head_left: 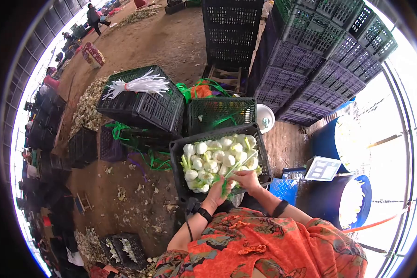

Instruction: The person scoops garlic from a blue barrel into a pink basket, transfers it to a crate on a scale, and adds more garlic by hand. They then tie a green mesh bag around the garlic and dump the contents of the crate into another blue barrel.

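Observation:
A black plastic crate (176, 160) in front of me is filled with white bulbs (228, 161) that have short green stems and look like garlic. Over its near edge, my left hand (215, 193) is closed around thin green plastic strands (225, 187). My right hand (248, 180) is just to the right, fingertips pinched together on the strands where they cross the bulbs. The fingers partly hide the strands, so their full shape cannot be made out.
White ties (141, 85) lie on a stacked crate (160, 109) at left. Another crate (222, 110) stands beyond mine. Tall crate stacks (310, 69) rise at right, near a digital scale (323, 168) and blue barrels (326, 141). Peelings (120, 192) litter the floor; distant people (95, 18) are at left.

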A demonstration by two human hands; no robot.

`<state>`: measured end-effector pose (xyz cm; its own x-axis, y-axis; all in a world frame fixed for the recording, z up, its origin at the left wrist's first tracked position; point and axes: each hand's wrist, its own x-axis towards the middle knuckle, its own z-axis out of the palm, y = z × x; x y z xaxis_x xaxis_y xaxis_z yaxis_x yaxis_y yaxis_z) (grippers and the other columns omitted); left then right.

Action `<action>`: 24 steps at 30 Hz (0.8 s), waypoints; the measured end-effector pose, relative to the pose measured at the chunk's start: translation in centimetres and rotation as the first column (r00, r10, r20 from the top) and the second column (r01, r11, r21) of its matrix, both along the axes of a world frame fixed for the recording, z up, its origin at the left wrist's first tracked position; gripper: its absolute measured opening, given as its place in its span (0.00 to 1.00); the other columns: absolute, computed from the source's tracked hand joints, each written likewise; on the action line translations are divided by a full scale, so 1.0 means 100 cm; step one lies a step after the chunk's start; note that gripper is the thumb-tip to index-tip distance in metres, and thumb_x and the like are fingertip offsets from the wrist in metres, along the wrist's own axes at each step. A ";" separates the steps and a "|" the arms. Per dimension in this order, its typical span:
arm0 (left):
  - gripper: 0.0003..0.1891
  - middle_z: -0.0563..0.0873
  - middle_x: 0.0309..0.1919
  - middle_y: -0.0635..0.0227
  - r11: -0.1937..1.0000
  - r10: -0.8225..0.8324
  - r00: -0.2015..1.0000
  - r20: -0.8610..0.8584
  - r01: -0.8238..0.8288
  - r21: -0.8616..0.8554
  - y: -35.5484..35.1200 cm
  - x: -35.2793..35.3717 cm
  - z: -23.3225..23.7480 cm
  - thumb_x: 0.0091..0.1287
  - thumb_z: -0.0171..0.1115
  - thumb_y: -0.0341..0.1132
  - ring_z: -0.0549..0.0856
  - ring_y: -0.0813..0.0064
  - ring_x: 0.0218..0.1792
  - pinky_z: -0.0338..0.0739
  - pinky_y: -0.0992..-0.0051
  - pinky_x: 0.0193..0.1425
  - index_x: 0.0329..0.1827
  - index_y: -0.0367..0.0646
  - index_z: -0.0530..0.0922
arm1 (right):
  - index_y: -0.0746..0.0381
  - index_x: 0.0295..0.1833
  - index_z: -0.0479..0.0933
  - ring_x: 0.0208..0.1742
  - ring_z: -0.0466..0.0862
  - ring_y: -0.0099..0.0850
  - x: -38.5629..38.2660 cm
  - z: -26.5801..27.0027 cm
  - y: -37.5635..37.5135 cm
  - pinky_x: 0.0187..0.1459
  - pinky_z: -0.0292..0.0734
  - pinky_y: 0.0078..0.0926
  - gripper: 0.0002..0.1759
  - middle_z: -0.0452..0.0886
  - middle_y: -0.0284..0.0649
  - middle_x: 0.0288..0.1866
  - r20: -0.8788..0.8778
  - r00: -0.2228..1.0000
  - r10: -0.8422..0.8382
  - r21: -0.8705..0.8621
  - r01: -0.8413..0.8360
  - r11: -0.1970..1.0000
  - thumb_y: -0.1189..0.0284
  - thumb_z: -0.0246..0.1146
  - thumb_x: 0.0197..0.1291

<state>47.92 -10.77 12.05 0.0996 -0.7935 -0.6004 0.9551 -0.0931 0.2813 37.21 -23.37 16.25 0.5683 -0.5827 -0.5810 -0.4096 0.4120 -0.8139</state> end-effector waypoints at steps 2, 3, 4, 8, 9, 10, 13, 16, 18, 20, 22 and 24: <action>0.23 0.78 0.34 0.71 1.000 0.026 0.999 0.030 -0.026 0.011 0.001 -0.001 -0.002 0.75 0.47 0.49 0.76 0.84 0.28 0.72 0.84 0.31 0.52 0.34 0.74 | 0.67 0.38 0.83 0.18 0.68 0.14 0.013 -0.008 0.005 0.18 0.59 0.14 0.10 0.79 0.32 0.22 -0.009 0.998 -0.058 -0.031 0.057 0.998 0.71 0.69 0.55; 0.23 0.78 0.34 0.71 1.000 0.026 0.999 0.034 -0.027 0.015 0.002 0.000 -0.003 0.75 0.47 0.49 0.76 0.84 0.28 0.72 0.84 0.31 0.52 0.34 0.74 | 0.67 0.38 0.83 0.18 0.68 0.14 0.015 -0.010 0.008 0.18 0.59 0.14 0.10 0.79 0.32 0.22 -0.006 0.998 -0.058 -0.026 0.057 0.998 0.71 0.69 0.55; 0.23 0.79 0.33 0.71 1.000 0.011 0.996 0.089 -0.013 0.023 0.003 0.000 -0.003 0.74 0.47 0.50 0.76 0.83 0.28 0.72 0.83 0.31 0.51 0.35 0.75 | 0.67 0.36 0.82 0.18 0.69 0.16 0.015 -0.009 0.011 0.19 0.61 0.15 0.08 0.80 0.34 0.23 0.061 0.983 -0.172 0.110 0.164 0.980 0.72 0.67 0.57; 0.24 0.79 0.33 0.71 0.996 -0.067 0.956 0.284 0.046 0.081 0.006 0.001 -0.002 0.73 0.49 0.53 0.76 0.83 0.28 0.72 0.80 0.32 0.47 0.38 0.77 | 0.65 0.32 0.77 0.19 0.72 0.20 0.015 -0.008 0.023 0.20 0.64 0.17 0.05 0.80 0.36 0.23 0.147 0.890 -0.432 0.350 0.362 0.864 0.75 0.64 0.59; 0.24 0.79 0.33 0.71 0.996 -0.067 0.957 0.282 0.045 0.083 0.007 0.001 -0.003 0.73 0.49 0.53 0.76 0.83 0.28 0.72 0.80 0.32 0.47 0.38 0.77 | 0.65 0.32 0.77 0.19 0.72 0.20 0.015 -0.010 0.023 0.20 0.64 0.17 0.05 0.80 0.36 0.23 0.145 0.890 -0.432 0.351 0.362 0.863 0.75 0.64 0.59; 0.23 0.79 0.32 0.72 0.996 -0.079 0.948 0.309 0.058 0.074 0.008 0.001 -0.002 0.73 0.49 0.53 0.76 0.82 0.28 0.71 0.80 0.32 0.46 0.39 0.77 | 0.65 0.31 0.77 0.18 0.72 0.21 0.016 -0.014 0.022 0.20 0.64 0.17 0.06 0.79 0.36 0.23 0.125 0.893 -0.433 0.365 0.365 0.857 0.75 0.64 0.58; 0.21 0.79 0.30 0.73 0.994 -0.104 0.932 0.348 0.086 0.064 0.009 0.003 -0.002 0.73 0.49 0.52 0.76 0.82 0.28 0.71 0.80 0.31 0.45 0.40 0.77 | 0.65 0.31 0.77 0.17 0.71 0.20 0.017 -0.019 0.016 0.19 0.63 0.18 0.06 0.78 0.34 0.21 0.086 0.926 -0.367 0.329 0.321 0.888 0.74 0.65 0.58; 0.20 0.79 0.30 0.73 0.994 -0.103 0.928 0.359 0.087 0.060 0.010 0.003 -0.007 0.74 0.49 0.50 0.76 0.82 0.28 0.71 0.80 0.31 0.44 0.40 0.77 | 0.66 0.34 0.80 0.16 0.69 0.18 0.021 -0.015 0.021 0.18 0.61 0.17 0.07 0.75 0.30 0.19 0.064 0.980 -0.191 0.147 0.180 0.973 0.72 0.65 0.57; 0.19 0.79 0.30 0.73 0.996 -0.084 0.931 0.355 0.068 0.060 0.009 0.001 -0.008 0.74 0.49 0.50 0.76 0.82 0.28 0.71 0.79 0.32 0.44 0.41 0.77 | 0.66 0.35 0.81 0.16 0.68 0.17 0.024 -0.010 0.023 0.18 0.59 0.17 0.08 0.74 0.28 0.19 0.049 0.996 -0.077 0.014 0.077 0.997 0.71 0.66 0.57; 0.17 0.79 0.31 0.72 0.998 -0.049 0.956 0.290 0.033 0.061 0.009 0.002 -0.012 0.74 0.49 0.47 0.76 0.82 0.29 0.72 0.79 0.32 0.45 0.42 0.77 | 0.65 0.38 0.83 0.18 0.66 0.15 0.023 -0.008 0.020 0.19 0.59 0.17 0.09 0.72 0.26 0.18 0.105 0.994 0.011 0.014 -0.012 1.000 0.70 0.66 0.57; 0.16 0.79 0.31 0.72 0.995 -0.042 0.959 0.280 0.014 0.100 0.008 -0.004 -0.013 0.74 0.49 0.46 0.76 0.81 0.30 0.72 0.78 0.33 0.44 0.43 0.78 | 0.65 0.38 0.83 0.19 0.67 0.15 0.016 -0.005 0.020 0.20 0.60 0.17 0.10 0.73 0.25 0.19 0.099 0.991 0.089 -0.013 -0.088 0.996 0.69 0.66 0.57; 0.14 0.80 0.34 0.72 0.988 -0.070 0.962 0.263 0.031 0.152 0.006 -0.003 -0.021 0.73 0.50 0.44 0.78 0.77 0.35 0.75 0.74 0.38 0.46 0.43 0.78 | 0.62 0.37 0.83 0.21 0.69 0.17 0.015 -0.019 0.017 0.23 0.66 0.19 0.12 0.74 0.26 0.19 0.069 0.986 0.149 -0.051 -0.146 0.988 0.63 0.66 0.58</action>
